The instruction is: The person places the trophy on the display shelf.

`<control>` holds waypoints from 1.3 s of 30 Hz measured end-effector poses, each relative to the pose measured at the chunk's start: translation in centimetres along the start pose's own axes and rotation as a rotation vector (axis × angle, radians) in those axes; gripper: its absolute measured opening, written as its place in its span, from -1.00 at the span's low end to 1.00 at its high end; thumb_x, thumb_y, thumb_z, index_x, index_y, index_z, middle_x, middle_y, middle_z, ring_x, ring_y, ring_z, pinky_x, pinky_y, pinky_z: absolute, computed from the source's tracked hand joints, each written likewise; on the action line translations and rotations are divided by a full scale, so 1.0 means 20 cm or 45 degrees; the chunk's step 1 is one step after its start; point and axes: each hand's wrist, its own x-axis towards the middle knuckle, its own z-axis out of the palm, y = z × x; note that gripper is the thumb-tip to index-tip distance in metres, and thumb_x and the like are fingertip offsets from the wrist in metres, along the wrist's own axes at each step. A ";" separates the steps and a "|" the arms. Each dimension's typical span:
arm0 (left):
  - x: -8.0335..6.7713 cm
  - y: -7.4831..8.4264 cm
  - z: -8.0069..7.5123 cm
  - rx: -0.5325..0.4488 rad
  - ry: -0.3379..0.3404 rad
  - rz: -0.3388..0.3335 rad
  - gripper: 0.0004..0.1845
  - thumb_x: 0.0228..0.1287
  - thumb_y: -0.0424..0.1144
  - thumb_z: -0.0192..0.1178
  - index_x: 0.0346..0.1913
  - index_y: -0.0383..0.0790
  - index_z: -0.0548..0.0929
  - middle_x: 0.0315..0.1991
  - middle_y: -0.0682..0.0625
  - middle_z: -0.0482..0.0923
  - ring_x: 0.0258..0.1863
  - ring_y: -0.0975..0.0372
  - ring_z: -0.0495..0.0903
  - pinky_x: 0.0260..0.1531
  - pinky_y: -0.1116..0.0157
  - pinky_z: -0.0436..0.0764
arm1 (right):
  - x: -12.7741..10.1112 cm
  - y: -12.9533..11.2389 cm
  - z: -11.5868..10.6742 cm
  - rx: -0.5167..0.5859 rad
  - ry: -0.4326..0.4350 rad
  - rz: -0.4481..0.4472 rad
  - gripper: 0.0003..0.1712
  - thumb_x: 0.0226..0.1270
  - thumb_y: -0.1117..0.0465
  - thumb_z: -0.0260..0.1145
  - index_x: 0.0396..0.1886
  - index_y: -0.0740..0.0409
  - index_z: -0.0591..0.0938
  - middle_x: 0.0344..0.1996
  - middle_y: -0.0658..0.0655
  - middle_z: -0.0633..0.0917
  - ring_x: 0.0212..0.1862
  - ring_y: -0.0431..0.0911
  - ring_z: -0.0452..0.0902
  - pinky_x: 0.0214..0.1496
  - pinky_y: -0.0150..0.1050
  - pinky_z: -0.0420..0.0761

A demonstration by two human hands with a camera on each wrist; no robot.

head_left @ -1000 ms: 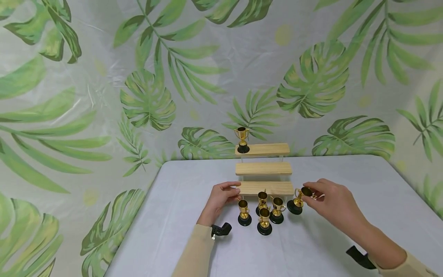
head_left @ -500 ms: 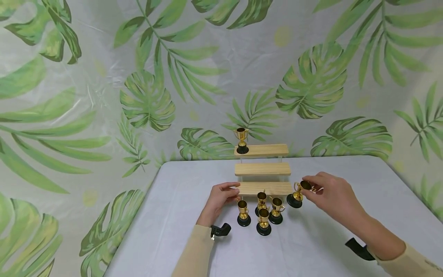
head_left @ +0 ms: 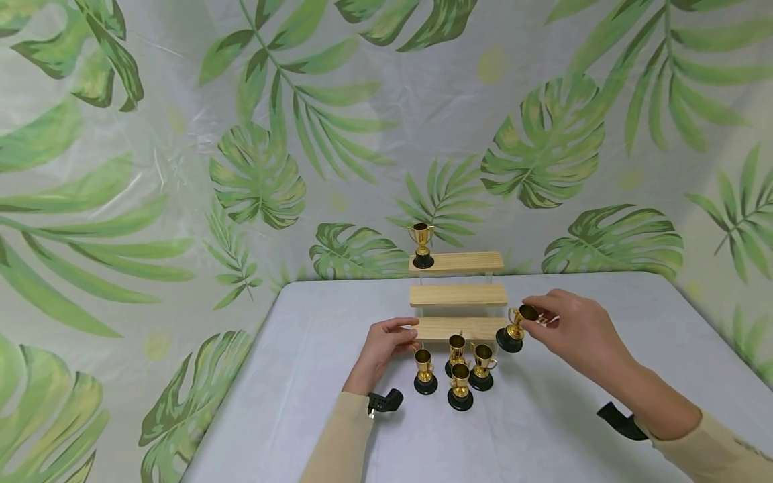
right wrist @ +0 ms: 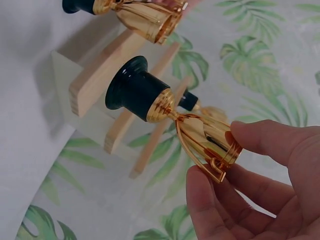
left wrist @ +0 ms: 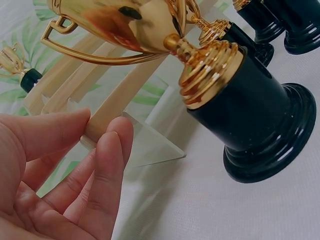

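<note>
My right hand (head_left: 574,329) pinches a small gold trophy cup (right wrist: 205,132) with a black base by its rim and handle. The cup is tilted, its base close to the right end of the lowest step of a wooden stand (head_left: 459,329). With thumb and fingertips, my left hand (head_left: 383,345) pinches the left end of that lowest step, as the left wrist view shows. One trophy (head_left: 422,243) stands upright at the left end of the top step. Several more trophies stand on the table in front of the stand, among them a front one (head_left: 461,386) and a left one (head_left: 425,371).
The three-step stand has clear side panels (left wrist: 152,142) and a bare middle step (head_left: 459,294). White cloth covers the table (head_left: 290,402). Behind it hangs a leaf-patterned sheet (head_left: 362,188). Black straps with wrist cameras sit on both forearms.
My right hand has raised the trophy and carried it a little leftward and away from me, toward the stand. The left hand has stayed on the lowest step.
</note>
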 end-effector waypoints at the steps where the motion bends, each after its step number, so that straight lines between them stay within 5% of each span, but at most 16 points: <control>1: 0.00 0.00 0.00 0.000 0.000 0.000 -0.71 0.23 -0.32 0.43 0.03 -0.18 0.78 -0.25 -0.18 0.74 -0.34 0.13 0.76 -0.14 0.16 0.73 | 0.00 0.00 0.00 -0.001 0.000 -0.003 -0.62 0.11 0.22 0.58 -0.04 0.17 0.78 -0.37 -0.07 0.68 -0.38 -0.15 0.62 -0.40 -0.25 0.64; 21: 0.00 0.01 0.00 -0.008 -0.016 0.004 -0.68 0.25 -0.33 0.41 0.07 -0.23 0.75 -0.23 -0.19 0.74 -0.34 0.15 0.76 -0.12 0.14 0.72 | 0.12 -0.05 -0.02 0.002 0.005 -0.034 -0.62 0.16 0.20 0.54 -0.01 0.19 0.77 -0.34 0.01 0.70 -0.37 -0.11 0.62 -0.40 -0.16 0.66; 39: -0.01 0.01 0.00 -0.046 -0.039 0.026 -0.69 0.26 -0.38 0.39 0.07 -0.26 0.75 -0.31 -0.18 0.74 -0.40 0.18 0.75 -0.28 0.28 0.73 | 0.22 -0.03 0.01 0.023 -0.037 -0.025 -0.62 0.22 0.14 0.52 0.00 0.18 0.76 -0.38 -0.01 0.67 -0.40 -0.16 0.58 -0.43 -0.18 0.62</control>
